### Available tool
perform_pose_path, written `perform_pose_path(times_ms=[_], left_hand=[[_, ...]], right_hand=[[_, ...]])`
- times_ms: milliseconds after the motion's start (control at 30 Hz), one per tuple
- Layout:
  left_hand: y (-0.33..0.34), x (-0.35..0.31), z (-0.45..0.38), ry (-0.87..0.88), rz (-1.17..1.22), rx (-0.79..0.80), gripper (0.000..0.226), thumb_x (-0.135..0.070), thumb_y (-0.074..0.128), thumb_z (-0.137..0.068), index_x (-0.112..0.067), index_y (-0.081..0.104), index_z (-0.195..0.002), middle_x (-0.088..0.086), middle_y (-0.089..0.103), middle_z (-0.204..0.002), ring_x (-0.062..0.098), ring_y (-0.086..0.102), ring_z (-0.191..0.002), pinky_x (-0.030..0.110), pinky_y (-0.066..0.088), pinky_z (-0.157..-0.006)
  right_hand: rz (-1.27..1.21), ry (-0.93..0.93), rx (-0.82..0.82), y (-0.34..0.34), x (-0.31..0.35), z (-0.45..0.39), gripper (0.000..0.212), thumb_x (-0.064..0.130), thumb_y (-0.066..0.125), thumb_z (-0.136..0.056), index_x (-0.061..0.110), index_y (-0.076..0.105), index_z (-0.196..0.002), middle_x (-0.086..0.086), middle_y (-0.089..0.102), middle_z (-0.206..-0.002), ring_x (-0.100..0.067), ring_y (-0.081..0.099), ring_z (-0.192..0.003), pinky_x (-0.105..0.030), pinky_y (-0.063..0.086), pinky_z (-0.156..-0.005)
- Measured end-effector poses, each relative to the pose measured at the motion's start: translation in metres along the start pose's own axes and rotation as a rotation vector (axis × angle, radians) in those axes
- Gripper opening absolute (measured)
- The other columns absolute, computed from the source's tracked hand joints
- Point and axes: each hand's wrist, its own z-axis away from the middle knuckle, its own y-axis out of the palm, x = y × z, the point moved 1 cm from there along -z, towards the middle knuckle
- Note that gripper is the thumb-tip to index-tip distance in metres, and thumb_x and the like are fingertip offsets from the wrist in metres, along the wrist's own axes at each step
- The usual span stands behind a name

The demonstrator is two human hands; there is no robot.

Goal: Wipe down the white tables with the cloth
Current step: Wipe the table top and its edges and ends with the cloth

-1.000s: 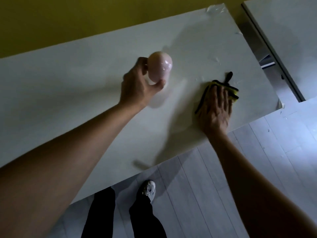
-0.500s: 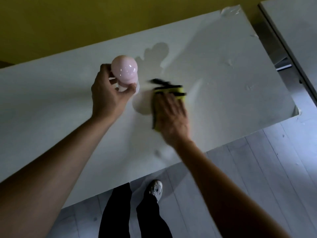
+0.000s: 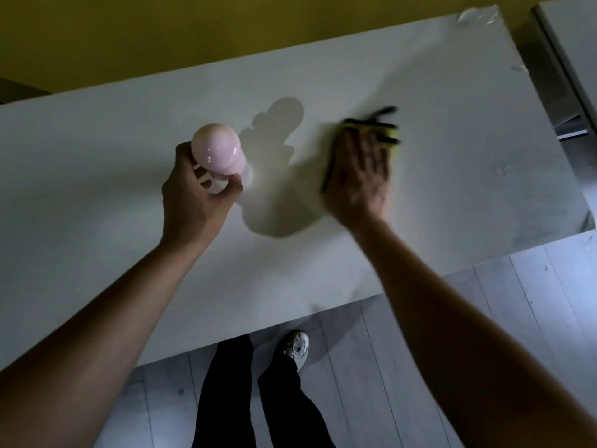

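Fingers: the right hand (image 3: 357,179) lies flat, its fingers (image 3: 366,147) straight and spread on the cloth (image 3: 387,132), pressing it to the table; the left hand (image 3: 193,197) has its fingers (image 3: 234,185) and thumb curled round the lower part of a pink bottle (image 3: 216,153), held clear of the surface.
White table: the large table (image 3: 452,124) runs under both hands; its left end is cut off by the frame, and clear film is crumpled at its far right corner, beyond the right fingertips.
Second table: only 1 corner strip (image 3: 568,43) shows at the upper right edge, well apart from the fingers.
Floor: pale planks (image 3: 484,302) on the near side of the wrists, with 2 dark trouser legs and 1 light shoe (image 3: 295,347).
Cloth: yellow-green with black edging and a black loop; it sits right of the table's middle, mostly hidden under the right palm, with only its far edge and left border showing past the fingers. It is blurred, so its weave cannot be made out.
Bottle: rounded glossy pink top above the left fingers; its white base is largely hidden by them.
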Motion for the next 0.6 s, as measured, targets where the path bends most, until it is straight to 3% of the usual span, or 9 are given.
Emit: perform_pose_path(times_ms=[67, 133, 233, 300, 400, 500, 600], left_hand=[[0.005, 0.009, 0.014, -0.088, -0.033, 0.001, 0.072, -0.041, 0.083, -0.082, -0.017, 0.052, -0.142, 0.003, 0.067, -0.137, 0.019, 0.067, -0.121, 0.035, 0.056, -0.1], [0.012, 0.014, 0.046, -0.113, -0.071, -0.056, 0.065, -0.05, 0.072, -0.085, -0.01, 0.056, -0.134, 0.009, 0.067, -0.129, 0.029, 0.066, -0.114, 0.042, 0.056, -0.096], [0.03, 0.011, 0.1, 0.188, -0.223, 0.013, 0.034, -0.029, 0.053, -0.098, -0.004, 0.061, -0.12, 0.016, 0.063, -0.116, 0.037, 0.061, -0.104, 0.046, 0.052, -0.09], [0.049, 0.006, 0.114, 0.388, -0.335, 0.189, 0.038, -0.024, 0.046, -0.101, -0.005, 0.062, -0.131, 0.018, 0.06, -0.134, 0.039, 0.057, -0.123, 0.045, 0.045, -0.104], [0.084, 0.0, 0.089, 0.539, -0.47, 0.276, 0.052, -0.026, 0.042, -0.104, -0.006, 0.049, -0.152, 0.02, 0.039, -0.163, 0.04, 0.036, -0.151, 0.047, 0.031, -0.123], [0.111, -0.002, 0.047, 0.56, -0.522, 0.273, 0.058, -0.026, 0.043, -0.104, -0.004, 0.041, -0.158, 0.021, 0.03, -0.168, 0.041, 0.029, -0.155, 0.049, 0.025, -0.128], [0.12, 0.007, 0.02, 0.581, -0.537, 0.265, 0.058, -0.025, 0.043, -0.104, -0.001, 0.041, -0.157, 0.022, 0.034, -0.166, 0.042, 0.032, -0.154, 0.053, 0.029, -0.125]], right_hand=[[-0.076, -0.231, 0.04, 0.014, 0.045, 0.011, 0.049, 0.027, 0.053, -0.096, 0.014, 0.056, -0.143, -0.011, 0.052, -0.15, -0.031, 0.043, -0.143, -0.048, 0.028, -0.12], [-0.068, -0.322, 0.104, 0.018, 0.063, 0.014, 0.05, 0.033, 0.05, -0.1, 0.019, 0.051, -0.148, -0.006, 0.046, -0.155, -0.025, 0.037, -0.147, -0.046, 0.023, -0.123], [-0.052, -0.389, 0.147, 0.016, 0.047, 0.013, 0.049, 0.038, 0.045, -0.105, 0.021, 0.046, -0.151, -0.002, 0.041, -0.158, -0.02, 0.032, -0.15, -0.046, 0.024, -0.123], [-0.052, -0.397, 0.151, 0.007, 0.019, 0.012, 0.05, 0.037, 0.046, -0.105, 0.02, 0.044, -0.152, -0.004, 0.04, -0.159, -0.023, 0.032, -0.15, -0.049, 0.025, -0.122], [-0.008, -0.175, 0.103, -0.013, -0.052, 0.003, 0.056, 0.035, 0.045, -0.1, 0.016, 0.042, -0.153, -0.012, 0.037, -0.159, -0.03, 0.031, -0.149, -0.047, 0.023, -0.123], [0.114, 0.135, 0.106, -0.042, -0.133, -0.009, 0.063, 0.035, 0.047, -0.1, 0.022, 0.028, -0.158, -0.008, 0.025, -0.165, -0.026, 0.02, -0.153, -0.046, 0.018, -0.124], [0.155, 0.386, 0.121, -0.057, -0.164, -0.021, 0.059, 0.045, 0.03, -0.107, 0.029, 0.011, -0.161, 0.0, 0.009, -0.169, -0.019, 0.004, -0.156, -0.045, 0.004, -0.127]])
